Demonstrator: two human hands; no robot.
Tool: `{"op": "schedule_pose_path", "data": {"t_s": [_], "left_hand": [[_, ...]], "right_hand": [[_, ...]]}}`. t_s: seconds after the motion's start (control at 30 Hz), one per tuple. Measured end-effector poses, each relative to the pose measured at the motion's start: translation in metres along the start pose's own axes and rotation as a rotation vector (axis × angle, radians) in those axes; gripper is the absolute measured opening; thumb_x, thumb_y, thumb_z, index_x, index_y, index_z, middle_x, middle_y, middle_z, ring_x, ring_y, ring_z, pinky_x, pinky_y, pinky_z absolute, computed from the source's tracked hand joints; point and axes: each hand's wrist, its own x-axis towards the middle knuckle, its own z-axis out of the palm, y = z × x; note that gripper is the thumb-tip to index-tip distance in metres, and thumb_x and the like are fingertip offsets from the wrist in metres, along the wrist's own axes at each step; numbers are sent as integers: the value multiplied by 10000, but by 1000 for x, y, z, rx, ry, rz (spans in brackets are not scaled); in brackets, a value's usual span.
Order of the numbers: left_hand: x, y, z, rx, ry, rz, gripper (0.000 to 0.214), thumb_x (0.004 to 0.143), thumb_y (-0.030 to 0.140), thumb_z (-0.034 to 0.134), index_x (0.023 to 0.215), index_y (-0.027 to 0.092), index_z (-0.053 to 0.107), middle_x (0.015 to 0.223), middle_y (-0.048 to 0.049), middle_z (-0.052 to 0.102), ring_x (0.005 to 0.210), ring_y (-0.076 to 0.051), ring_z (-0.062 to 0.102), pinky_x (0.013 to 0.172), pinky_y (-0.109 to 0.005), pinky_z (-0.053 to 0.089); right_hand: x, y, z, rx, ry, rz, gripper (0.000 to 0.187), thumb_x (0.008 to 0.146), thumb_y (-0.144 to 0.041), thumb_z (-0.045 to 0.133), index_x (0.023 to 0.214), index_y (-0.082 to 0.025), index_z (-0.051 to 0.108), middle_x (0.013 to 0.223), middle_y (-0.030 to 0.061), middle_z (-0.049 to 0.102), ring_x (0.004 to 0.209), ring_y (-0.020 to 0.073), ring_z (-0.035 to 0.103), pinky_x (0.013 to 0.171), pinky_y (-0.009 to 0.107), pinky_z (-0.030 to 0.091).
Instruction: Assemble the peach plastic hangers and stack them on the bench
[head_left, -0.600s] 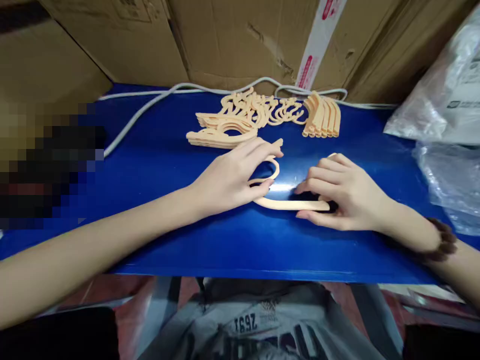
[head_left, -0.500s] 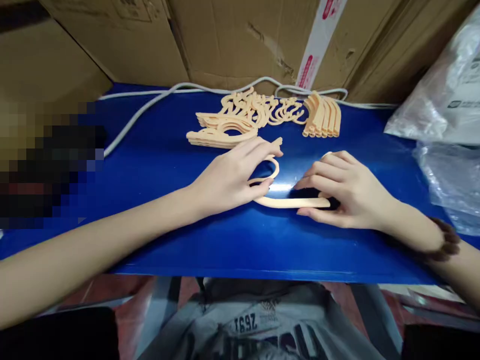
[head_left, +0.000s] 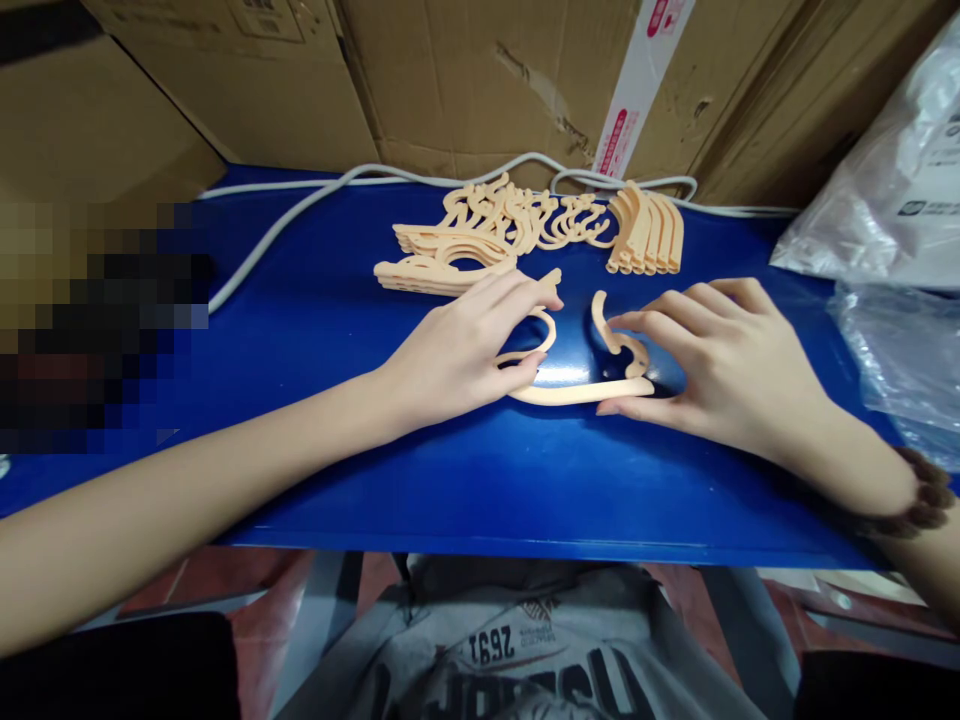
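A thin peach plastic piece (head_left: 577,392), curved like a small hanger with looped ends, lies on the blue table top (head_left: 337,330). My left hand (head_left: 465,345) pinches its left loop between thumb and fingers. At the other end, my right hand (head_left: 720,365) pinches the curled right part between thumb and forefinger. Both hands rest on the table. Behind them lies a pile of the same peach pieces (head_left: 465,245), with a fanned stack (head_left: 649,238) at its right.
Cardboard boxes (head_left: 465,80) wall off the back edge. A white cable (head_left: 300,205) runs along the table's rear. Clear plastic bags (head_left: 892,260) crowd the right side. A blurred patch covers the left. The table's front edge is just above my lap.
My right hand has lifted and opened a little, so the curled right end of the piece shows now. The left hand has stayed put.
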Motion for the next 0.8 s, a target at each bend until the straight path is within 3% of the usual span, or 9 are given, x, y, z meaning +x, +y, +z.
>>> {"op": "schedule_pose_path", "data": {"t_s": [0.33, 0.57, 0.8], "left_hand": [[-1, -2, 2, 15, -15, -8, 356, 949, 190, 604, 1300, 161, 553, 1303, -102, 632, 1274, -254, 568, 1108, -450, 473], [0, -3, 2, -5, -11, -32, 308, 964, 208, 599, 1265, 150, 577, 1269, -89, 659, 1222, -233, 600, 1017, -382, 512], [0, -5, 3, 6, -17, -67, 280, 950, 213, 633, 1225, 163, 609, 1202, -66, 697, 1150, -219, 648, 919, -328, 525]], "right_hand": [[1, -3, 8, 51, 65, -132, 550, 955, -695, 483, 993, -175, 660, 840, 54, 679, 790, 230, 585, 840, 409, 377], [0, -7, 10, 181, 132, -260, 358, 980, -525, 587, 1071, -183, 642, 975, 42, 743, 850, 211, 635, 917, 416, 387], [1, -13, 10, 279, 123, -311, 235, 997, -390, 611, 1088, -176, 641, 981, 24, 755, 863, 192, 658, 915, 412, 399]]}}
